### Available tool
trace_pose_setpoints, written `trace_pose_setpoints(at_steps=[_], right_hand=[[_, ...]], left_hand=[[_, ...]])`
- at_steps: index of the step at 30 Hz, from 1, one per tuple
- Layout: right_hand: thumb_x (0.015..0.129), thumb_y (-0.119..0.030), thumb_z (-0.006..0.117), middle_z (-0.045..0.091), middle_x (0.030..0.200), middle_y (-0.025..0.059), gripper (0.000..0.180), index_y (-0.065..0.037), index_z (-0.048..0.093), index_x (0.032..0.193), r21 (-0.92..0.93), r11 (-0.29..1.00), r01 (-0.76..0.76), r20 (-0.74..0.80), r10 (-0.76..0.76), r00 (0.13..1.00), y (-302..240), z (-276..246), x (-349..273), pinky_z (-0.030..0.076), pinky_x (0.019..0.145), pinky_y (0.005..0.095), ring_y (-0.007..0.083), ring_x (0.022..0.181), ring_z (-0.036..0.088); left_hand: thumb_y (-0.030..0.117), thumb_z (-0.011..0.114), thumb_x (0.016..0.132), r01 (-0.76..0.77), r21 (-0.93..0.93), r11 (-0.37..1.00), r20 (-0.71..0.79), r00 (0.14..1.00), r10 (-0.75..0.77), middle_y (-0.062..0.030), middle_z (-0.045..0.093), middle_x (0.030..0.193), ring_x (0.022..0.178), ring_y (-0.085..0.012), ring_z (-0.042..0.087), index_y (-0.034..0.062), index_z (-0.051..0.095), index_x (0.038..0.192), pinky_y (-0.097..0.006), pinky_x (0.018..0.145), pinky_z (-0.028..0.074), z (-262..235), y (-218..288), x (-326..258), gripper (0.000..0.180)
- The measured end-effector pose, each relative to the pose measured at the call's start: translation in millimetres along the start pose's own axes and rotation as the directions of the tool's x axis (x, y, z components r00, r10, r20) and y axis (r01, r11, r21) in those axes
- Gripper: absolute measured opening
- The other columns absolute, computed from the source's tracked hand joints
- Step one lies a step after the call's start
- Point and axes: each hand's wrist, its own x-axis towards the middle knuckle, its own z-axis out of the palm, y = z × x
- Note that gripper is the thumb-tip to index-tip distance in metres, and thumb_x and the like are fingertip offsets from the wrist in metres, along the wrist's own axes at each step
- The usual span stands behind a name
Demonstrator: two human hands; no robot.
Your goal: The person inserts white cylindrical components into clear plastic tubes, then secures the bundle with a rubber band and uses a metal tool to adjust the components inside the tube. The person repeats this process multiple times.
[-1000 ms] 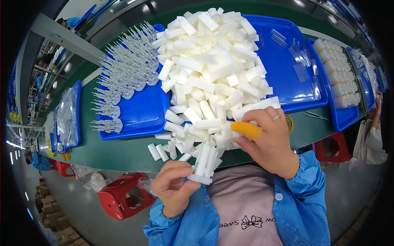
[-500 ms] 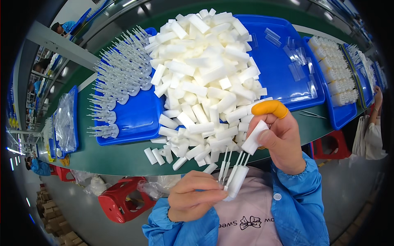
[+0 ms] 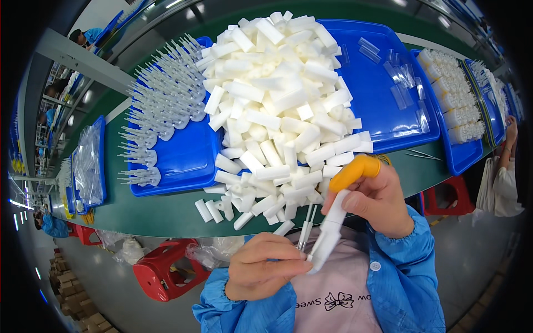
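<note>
- My right hand (image 3: 380, 202), an orange cot on its forefinger, has its grip closed on a white foam stick (image 3: 332, 222), held in the air over my lap, off the desk.
- My left hand (image 3: 266, 272) pinches the stick's lower end together with thin clear plastic rods (image 3: 305, 230).
- I judge the foam light, soft and easily crushed; hold it mid-length, gently. The rods look stiff but slender, likely to bend or slip.
- Just ahead, a heap of foam sticks (image 3: 277, 94) spills past the green desk (image 3: 166, 213) edge, loose pieces near the lip.
- Blue trays (image 3: 383, 105) flank the heap; open room lies only between desk edge and my chest.
</note>
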Motion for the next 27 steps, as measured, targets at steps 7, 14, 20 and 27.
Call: trace_pose_setpoints(at_steps=[7,14,20,27], right_hand=[[0.085,-0.009,0.062,0.063,0.089,0.0049,0.014,0.0,0.063,0.095,-0.308,0.947,0.094,0.057,-0.08,0.995,-7.6,-3.0,5.6,0.044,0.077,0.0255,0.0111,0.086,0.057],[0.083,-0.01,0.064,0.063,0.088,0.0039,0.014,0.0,0.063,0.092,-0.172,0.97,-0.174,0.017,0.18,0.984,-17.8,10.9,17.1,0.043,0.074,0.0244,0.0098,0.082,0.054],[0.084,-0.012,0.064,0.062,0.082,0.0009,0.012,-0.002,0.063,0.09,-0.567,0.819,0.085,0.238,0.064,0.969,-33.3,2.4,17.3,0.043,0.071,0.0238,0.0085,0.076,0.054],[0.08,-0.011,0.068,0.061,0.079,0.0025,0.012,-0.004,0.064,0.088,-0.513,0.857,0.057,0.195,0.052,0.98,-45.1,20.4,16.4,0.043,0.07,0.0249,0.0116,0.074,0.055]], left_hand=[[-0.006,0.074,0.055,-0.011,0.052,0.999,0.059,0.998,0.008,-0.0082,0.064,0.087,0.071,-0.021,0.061,0.0042,0.071,0.087,-0.029,0.059,0.047,-5.3,4.9,3.5,0.034],[-0.004,0.07,0.052,-0.046,0.155,0.987,0.114,0.993,0.028,-0.0089,0.064,0.084,0.068,-0.0213,0.061,0.0048,0.072,0.083,-0.029,0.057,0.047,-6.4,15.7,5.5,0.033],[0.0,0.069,0.051,-0.106,0.248,0.963,0.17,0.983,0.065,-0.0058,0.064,0.085,0.069,-0.0204,0.06,0.0061,0.073,0.083,-0.027,0.056,0.047,-7.4,24.4,-0.6,0.033],[-0.001,0.07,0.05,-0.012,0.207,0.978,0.11,0.994,-0.011,-0.005,0.064,0.084,0.068,-0.0203,0.06,0.0086,0.073,0.082,-0.029,0.056,0.047,-6.0,28.2,-2.9,0.034]])
